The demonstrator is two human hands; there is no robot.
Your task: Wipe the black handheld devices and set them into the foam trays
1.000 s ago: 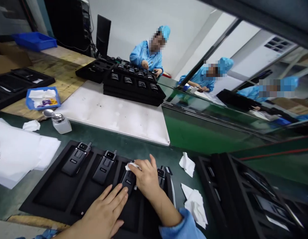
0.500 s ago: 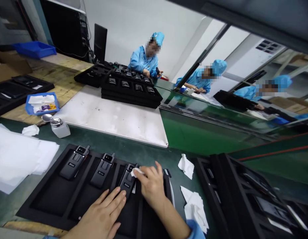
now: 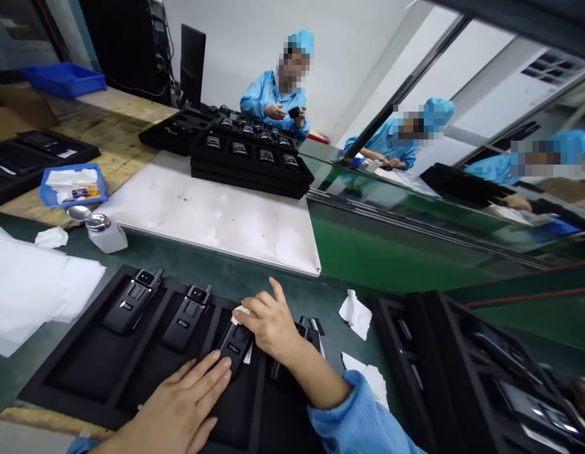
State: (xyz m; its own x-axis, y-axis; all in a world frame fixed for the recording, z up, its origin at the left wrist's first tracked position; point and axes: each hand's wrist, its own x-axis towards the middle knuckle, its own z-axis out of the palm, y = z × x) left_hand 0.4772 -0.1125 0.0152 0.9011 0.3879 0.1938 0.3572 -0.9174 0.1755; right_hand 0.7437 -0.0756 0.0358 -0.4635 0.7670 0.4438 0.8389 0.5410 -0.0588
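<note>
Under my hands is a black handheld radio (image 3: 234,348) marked "Riton", lying in a slot of a black foam tray (image 3: 81,372). My left hand (image 3: 181,400) lies with fingers stretched flat, their tips against the radio's lower end. A folded white wipe (image 3: 240,314) is pinched in my right hand (image 3: 273,326) and pressed on the radio's upper end, covering the camera area. Two like radios rest to the left, the nearer one (image 3: 184,318) and the far one (image 3: 134,301). Another radio (image 3: 301,329) at the right is partly hidden by my right forearm.
White bags (image 3: 41,284) and a pump bottle (image 3: 106,233) stand left. Crumpled wipes (image 3: 355,315) and stacked foam trays (image 3: 443,372) are at the right. Beyond a white board (image 3: 216,214), more filled trays (image 3: 249,173) sit before a co-worker (image 3: 273,94). Other people work behind the glass.
My right hand has slid the wipe left and up over the radio's top. The left hand stays at the lower end. The co-worker opposite has raised a small dark object. The view has shifted slightly.
</note>
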